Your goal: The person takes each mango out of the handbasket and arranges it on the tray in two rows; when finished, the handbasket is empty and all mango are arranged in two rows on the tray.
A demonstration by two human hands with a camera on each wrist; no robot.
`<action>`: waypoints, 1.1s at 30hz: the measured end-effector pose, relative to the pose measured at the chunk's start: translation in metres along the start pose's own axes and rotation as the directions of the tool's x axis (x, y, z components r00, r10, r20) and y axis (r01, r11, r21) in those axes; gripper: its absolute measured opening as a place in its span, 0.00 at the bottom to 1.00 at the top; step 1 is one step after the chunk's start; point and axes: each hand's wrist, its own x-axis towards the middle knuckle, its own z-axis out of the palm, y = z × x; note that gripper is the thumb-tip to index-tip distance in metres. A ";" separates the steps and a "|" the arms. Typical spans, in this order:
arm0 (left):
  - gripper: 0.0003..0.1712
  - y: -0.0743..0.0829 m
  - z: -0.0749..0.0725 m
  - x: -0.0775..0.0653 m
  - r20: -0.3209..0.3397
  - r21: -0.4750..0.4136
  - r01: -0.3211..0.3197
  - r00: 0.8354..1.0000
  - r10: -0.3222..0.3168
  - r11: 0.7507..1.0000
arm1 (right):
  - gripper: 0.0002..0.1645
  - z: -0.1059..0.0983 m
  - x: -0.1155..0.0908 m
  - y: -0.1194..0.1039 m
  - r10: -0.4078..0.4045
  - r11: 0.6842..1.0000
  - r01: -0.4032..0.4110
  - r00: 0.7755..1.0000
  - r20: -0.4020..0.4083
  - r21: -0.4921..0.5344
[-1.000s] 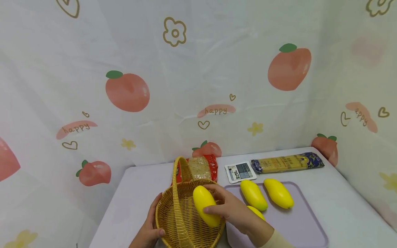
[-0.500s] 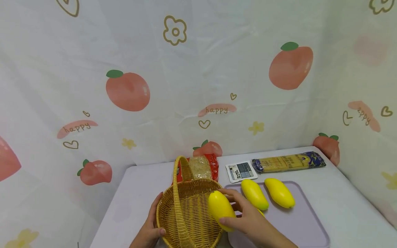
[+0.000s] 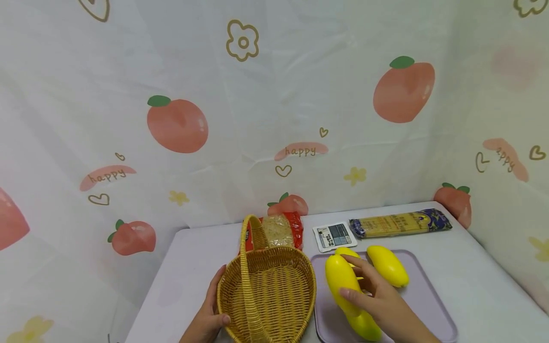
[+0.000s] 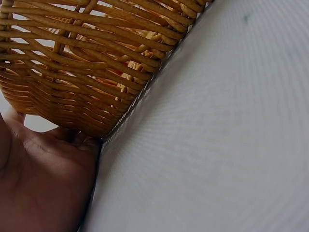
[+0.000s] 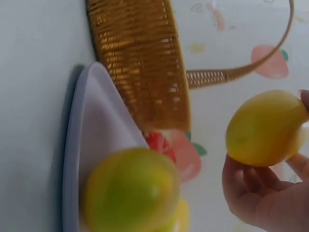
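Note:
A wicker basket (image 3: 279, 290) with a tall arched handle stands before me in the head view, nothing inside it. My left hand (image 3: 205, 312) grips its left side, thumb at the rim; in the left wrist view the hand (image 4: 43, 179) lies against the woven wall (image 4: 82, 63). My right hand (image 3: 379, 297) holds a yellow mango (image 3: 340, 278) over the lilac tray (image 3: 439, 305). The right wrist view shows this mango (image 5: 263, 128) raised above the tray, fingers around it. Another mango (image 3: 366, 326) lies below it, a second (image 3: 388, 266) at right, a third (image 3: 348, 253) partly hidden behind.
Behind the basket lies a red bag (image 3: 279, 231) with a clear window. A small white packet (image 3: 334, 237) and a long yellow and blue package (image 3: 399, 224) lie along the back of the table. Patterned cloth walls (image 3: 240, 119) enclose the back and sides.
My right hand has carried the mango from over the basket rightward to over the tray. The left hand keeps its grip on the basket, which stays in place.

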 end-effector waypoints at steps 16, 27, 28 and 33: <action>0.72 0.002 0.003 0.000 0.006 -0.004 0.001 1.000 -0.001 1.000 | 0.55 -0.054 -0.014 0.030 0.075 0.988 -0.084 0.994 -0.075 -0.133; 0.73 0.002 0.002 0.000 0.001 0.002 -0.003 1.000 0.003 1.000 | 0.59 -0.079 -0.012 0.064 0.046 0.826 -0.114 0.990 -0.136 -0.552; 0.74 0.002 0.002 0.000 -0.005 0.003 -0.001 1.000 0.001 1.000 | 0.59 -0.080 -0.011 0.067 0.050 0.804 -0.118 0.990 -0.131 -0.583; 0.73 0.002 0.003 -0.001 -0.010 -0.002 -0.002 1.000 0.002 1.000 | 0.61 -0.081 -0.006 0.080 0.110 0.754 -0.157 0.987 -0.113 -0.638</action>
